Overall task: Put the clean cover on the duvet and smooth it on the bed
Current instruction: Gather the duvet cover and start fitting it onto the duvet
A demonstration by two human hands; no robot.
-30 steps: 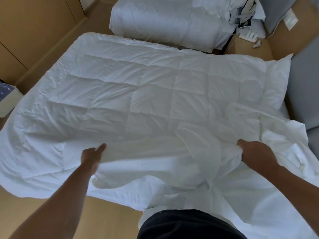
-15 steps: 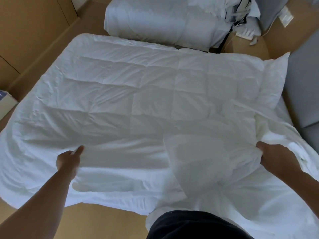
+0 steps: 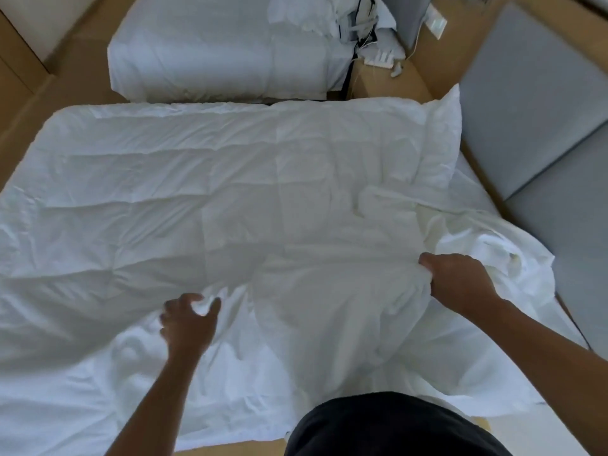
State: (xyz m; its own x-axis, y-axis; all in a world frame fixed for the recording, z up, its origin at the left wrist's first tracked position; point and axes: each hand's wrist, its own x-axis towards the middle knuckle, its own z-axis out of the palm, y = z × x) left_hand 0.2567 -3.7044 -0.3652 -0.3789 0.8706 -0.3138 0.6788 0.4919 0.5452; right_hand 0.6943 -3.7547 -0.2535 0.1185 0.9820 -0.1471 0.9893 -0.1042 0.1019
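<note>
White quilted duvet (image 3: 164,179) lies spread flat across the left and far middle. Left hand (image 3: 189,320) curls over a fold of the thin cover (image 3: 329,307); blur hides whether it grasps. Right hand (image 3: 460,281) clutches bunched cover cloth, draped over the duvet's near right.

Rumpled cover (image 3: 329,311), apparently atop flat duvet (image 3: 164,179)

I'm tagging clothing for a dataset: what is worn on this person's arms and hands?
Nothing visible: the left hand and right hand are bare, without gloves or a watch; the left forearm and right forearm show no sleeves. A black garment appears at the waist.
</note>
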